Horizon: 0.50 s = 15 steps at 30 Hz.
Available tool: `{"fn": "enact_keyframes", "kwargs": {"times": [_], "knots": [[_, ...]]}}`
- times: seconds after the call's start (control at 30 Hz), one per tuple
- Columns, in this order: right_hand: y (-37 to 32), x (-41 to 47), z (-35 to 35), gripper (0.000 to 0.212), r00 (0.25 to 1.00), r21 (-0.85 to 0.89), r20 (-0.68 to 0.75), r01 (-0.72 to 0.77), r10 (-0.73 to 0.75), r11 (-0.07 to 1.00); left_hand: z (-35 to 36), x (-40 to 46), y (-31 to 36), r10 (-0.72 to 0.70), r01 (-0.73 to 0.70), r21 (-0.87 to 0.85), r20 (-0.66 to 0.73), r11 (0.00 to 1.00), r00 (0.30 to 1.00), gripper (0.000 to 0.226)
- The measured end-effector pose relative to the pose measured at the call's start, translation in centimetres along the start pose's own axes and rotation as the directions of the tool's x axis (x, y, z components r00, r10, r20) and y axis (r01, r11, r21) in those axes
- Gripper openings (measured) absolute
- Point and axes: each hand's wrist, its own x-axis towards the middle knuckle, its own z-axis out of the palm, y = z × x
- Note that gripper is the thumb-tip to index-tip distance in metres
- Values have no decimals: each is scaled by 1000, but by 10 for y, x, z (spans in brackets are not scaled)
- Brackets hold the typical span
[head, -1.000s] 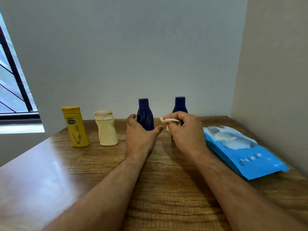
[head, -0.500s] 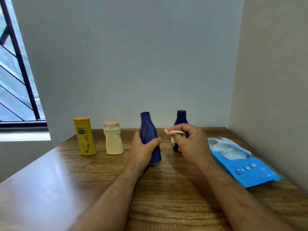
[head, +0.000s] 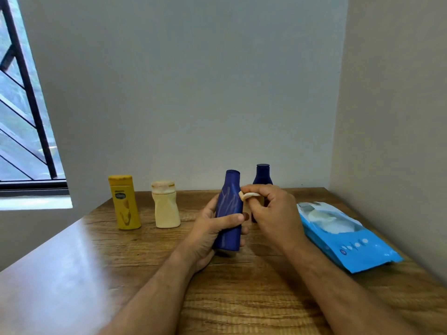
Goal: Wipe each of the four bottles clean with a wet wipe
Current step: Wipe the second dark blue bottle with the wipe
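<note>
**Blue bottle held up for wiping, wipe pinched against its shoulder**

The wooden table (head: 242,298) fills the lower frame and is set into a corner: a pale wall runs behind it and another closes it at 3 o'clock. A barred window (head: 24,117) is seen at 9 o'clock, and its light is thrown as a glare across the tabletop's left part.

At 3 o'clock from the hands, a blue wet wipe pack (head: 343,235) lies flat near the side wall, its top flap open and white wipes showing, probably so that a fresh sheet can be drawn by the nearer hand.

Three bottles are stood in a row along the back edge: a yellow bottle (head: 124,204) at 10 o'clock, a cream bottle (head: 165,205) just beside it, and a dark blue bottle (head: 262,175) at 12 o'clock, partly hidden behind the right hand.

The fourth, a blue bottle (head: 229,211), is gripped around its lower body by the left hand (head: 212,233), thumb across the front, and is tilted slightly. Whether its base is clear of the wood cannot be told. It is judged to be held this way so that its sides can be turned toward the wipe.

A small folded wet wipe (head: 249,195) is pinched between thumb and fingers of the right hand (head: 273,213), touching or almost touching the bottle's shoulder, where pale streaks are seen.
</note>
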Motion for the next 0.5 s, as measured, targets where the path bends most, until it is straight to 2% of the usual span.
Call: {"fn": "enact_keyframes", "kwargs": {"times": [0.07, 0.17, 0.3, 0.4, 0.5], "knots": [[1, 2, 0, 23, 998, -50, -36, 51, -53, 997, 4, 2, 0, 20, -20, -11, 5, 1000, 1000, 57], [2, 1, 2, 20, 993, -36, -2, 119, -119, 992, 5, 8, 0, 57, -57, -14, -56, 998, 997, 52], [3, 0, 4, 10, 967, -113, 235, 126, -97, 985, 3, 13, 1, 78, -96, -168, -111, 981, 991, 57], [4, -1, 5, 9, 927, -147, 373, 95, -34, 985, 3, 15, 3, 8, -37, -224, -131, 974, 991, 55], [3, -1, 3, 8, 942, -100, 333, 86, -47, 991, 3, 16, 4, -63, 32, -230, -129, 973, 990, 52]]}}
